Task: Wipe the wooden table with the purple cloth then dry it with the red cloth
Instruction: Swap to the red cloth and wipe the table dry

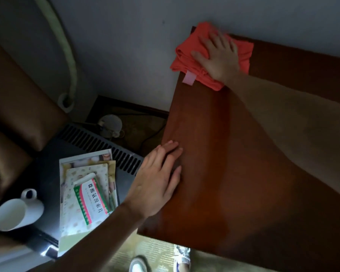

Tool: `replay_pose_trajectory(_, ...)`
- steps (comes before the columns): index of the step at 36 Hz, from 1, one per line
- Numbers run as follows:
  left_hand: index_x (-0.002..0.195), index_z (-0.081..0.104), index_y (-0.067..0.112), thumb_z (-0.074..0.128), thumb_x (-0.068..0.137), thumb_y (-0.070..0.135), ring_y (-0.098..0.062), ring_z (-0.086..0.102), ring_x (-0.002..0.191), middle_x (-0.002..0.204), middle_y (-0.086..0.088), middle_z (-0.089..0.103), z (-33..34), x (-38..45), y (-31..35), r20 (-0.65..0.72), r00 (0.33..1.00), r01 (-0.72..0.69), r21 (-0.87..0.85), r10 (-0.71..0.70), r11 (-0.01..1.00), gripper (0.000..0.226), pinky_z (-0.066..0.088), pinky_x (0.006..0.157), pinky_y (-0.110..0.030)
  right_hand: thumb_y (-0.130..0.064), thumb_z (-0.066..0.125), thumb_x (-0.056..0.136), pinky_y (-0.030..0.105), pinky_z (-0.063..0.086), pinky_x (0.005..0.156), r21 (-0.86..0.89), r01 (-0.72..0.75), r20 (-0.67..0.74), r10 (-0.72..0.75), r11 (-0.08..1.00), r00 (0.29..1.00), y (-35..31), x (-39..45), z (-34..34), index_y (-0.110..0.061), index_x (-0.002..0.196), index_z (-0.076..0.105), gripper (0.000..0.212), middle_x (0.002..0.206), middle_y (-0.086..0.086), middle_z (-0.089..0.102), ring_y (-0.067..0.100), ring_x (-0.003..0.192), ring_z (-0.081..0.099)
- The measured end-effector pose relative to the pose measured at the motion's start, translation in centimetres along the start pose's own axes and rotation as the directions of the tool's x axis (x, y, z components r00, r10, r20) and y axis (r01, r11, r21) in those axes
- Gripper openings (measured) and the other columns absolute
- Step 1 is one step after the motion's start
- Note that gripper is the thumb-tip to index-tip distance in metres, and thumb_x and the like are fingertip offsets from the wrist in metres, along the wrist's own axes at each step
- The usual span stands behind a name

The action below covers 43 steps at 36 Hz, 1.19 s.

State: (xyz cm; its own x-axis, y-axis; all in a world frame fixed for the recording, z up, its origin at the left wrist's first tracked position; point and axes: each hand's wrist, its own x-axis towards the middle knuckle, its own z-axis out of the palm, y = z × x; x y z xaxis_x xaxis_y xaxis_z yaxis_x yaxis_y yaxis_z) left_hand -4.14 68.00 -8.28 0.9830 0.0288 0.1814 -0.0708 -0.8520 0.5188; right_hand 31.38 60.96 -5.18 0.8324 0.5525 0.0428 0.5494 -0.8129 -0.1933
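Note:
The wooden table point(234, 163) fills the right half of the head view, reddish-brown and glossy. The red cloth point(186, 57), bunched and with a pale pink tag, lies at the table's far left corner by the wall. My right hand point(218, 55) presses flat on top of it, fingers spread. My left hand point(159, 181) rests flat on the table's left edge, fingers together, holding nothing. The purple cloth is not in view.
Left of the table a dark slatted unit point(106, 146) carries a stack of booklets with a medicine box point(90, 201) and a white mug point(16, 211). A brown seat point(18, 107) stands at far left. A small white fan point(110, 124) sits on the floor. Shoes point(139, 266) show below.

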Motion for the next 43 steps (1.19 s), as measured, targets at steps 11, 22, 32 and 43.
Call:
replay_pose_trajectory(11, 0.119, 0.06, 0.006, 0.051, 0.1, 0.026, -0.026, 0.051, 0.116, 0.126, -0.012, 0.052, -1.9, -4.0, 0.4, -0.417, 0.81, 0.353, -0.212, -0.411, 0.911, 0.028, 0.036, 0.098, -0.036, -0.071, 0.028, 0.095, 0.051, 0.013, 0.126, -0.014, 0.112, 0.005, -0.112, 0.994, 0.994, -8.5, -22.9, 1.8, -0.03, 0.158, 0.036, 0.075, 0.169, 0.001, 0.026, 0.022, 0.158, 0.018)
replay_pose_trajectory(22, 0.13, 0.059, 0.018, 0.043, 0.09, 0.06, -0.022, 0.059, 0.114, 0.123, 0.002, 0.049, -7.2, -6.3, -0.1, -0.032, 0.88, 0.422, -0.402, -0.473, 0.812, 0.06, 0.046, 0.103, -0.048, -0.063, 0.035, 0.099, 0.042, 0.014, 0.125, 0.11, 0.254, 0.116, -0.266, 0.961, 0.957, -13.8, -38.3, 0.5, -0.03, 0.152, 0.048, 0.064, 0.168, -0.003, 0.03, 0.018, 0.156, 0.024)
replay_pose_trajectory(32, 0.147, 0.047, 0.015, 0.063, 0.093, 0.046, -0.033, 0.047, 0.129, 0.141, -0.011, 0.048, -6.4, -0.6, 2.5, 0.352, 0.915, 0.138, 0.183, -0.196, 0.973, 0.063, 0.037, 0.102, -0.042, -0.053, 0.062, 0.095, 0.045, 0.04, 0.108, 0.105, -0.272, 0.301, 0.23, 0.956, 0.925, -10.3, -34.5, -4.1, -0.017, 0.156, 0.039, 0.074, 0.157, 0.003, 0.043, 0.028, 0.142, 0.042)
replay_pose_trajectory(43, 0.124, 0.063, 0.01, 0.07, 0.092, 0.034, -0.035, 0.052, 0.12, 0.124, -0.017, 0.046, -9.2, 2.0, 3.2, 0.574, 0.772, 0.229, 0.147, -0.271, 0.962, 0.041, 0.041, 0.105, -0.036, -0.052, 0.064, 0.094, 0.037, 0.041, 0.101, 0.156, -0.204, 0.333, 0.143, 0.966, 0.932, -10.0, -33.6, -6.3, -0.015, 0.13, 0.064, 0.052, 0.13, 0.01, 0.049, 0.031, 0.124, 0.046)
